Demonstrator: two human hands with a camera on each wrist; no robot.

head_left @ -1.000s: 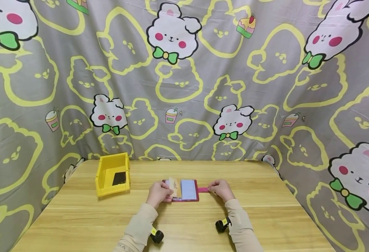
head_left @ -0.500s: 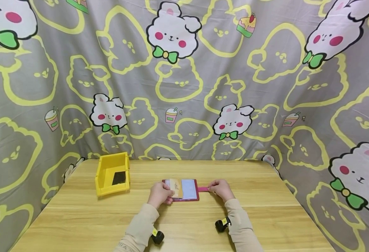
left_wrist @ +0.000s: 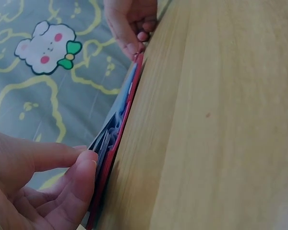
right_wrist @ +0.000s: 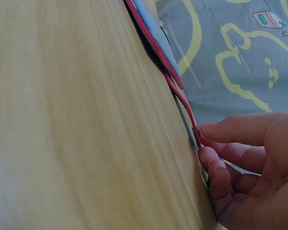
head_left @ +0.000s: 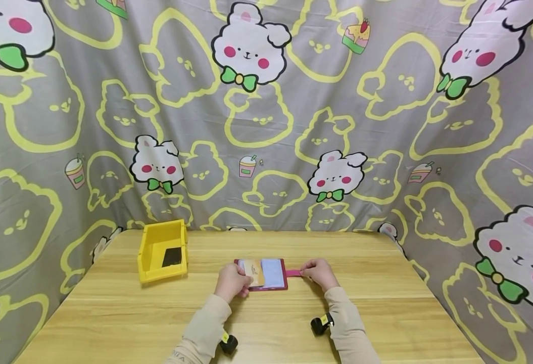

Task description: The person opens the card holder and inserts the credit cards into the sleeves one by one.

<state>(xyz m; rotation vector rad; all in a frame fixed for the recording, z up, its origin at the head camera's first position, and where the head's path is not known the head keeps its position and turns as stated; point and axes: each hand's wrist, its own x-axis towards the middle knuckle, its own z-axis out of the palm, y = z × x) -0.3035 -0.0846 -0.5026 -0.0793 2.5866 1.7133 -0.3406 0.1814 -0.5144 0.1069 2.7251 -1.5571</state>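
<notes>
A red card holder (head_left: 286,283) lies spread on the table, with bluish clear sleeves (head_left: 273,273) on its right half. Over its left half is a beige and orange card (head_left: 255,271). My left hand (head_left: 231,281) pinches the card's left edge between thumb and forefinger; in the left wrist view these fingertips meet at the dark edges of the thin layers (left_wrist: 103,143). On the other side, my right hand (head_left: 319,273) pinches the end of the holder's pink-red strap (head_left: 293,273), pulled out to the right. The right wrist view shows the strap (right_wrist: 185,103) between thumb and forefinger.
A yellow plastic bin (head_left: 150,253) stands at the back left of the wooden table (head_left: 275,328). Inside it lies a flat black piece (head_left: 172,257). A patterned grey curtain (head_left: 266,202) hangs behind the table and along both sides.
The card in my left hand has tipped from a raised slant to lie flatter over the holder's left half. My right hand keeps its place on the strap.
</notes>
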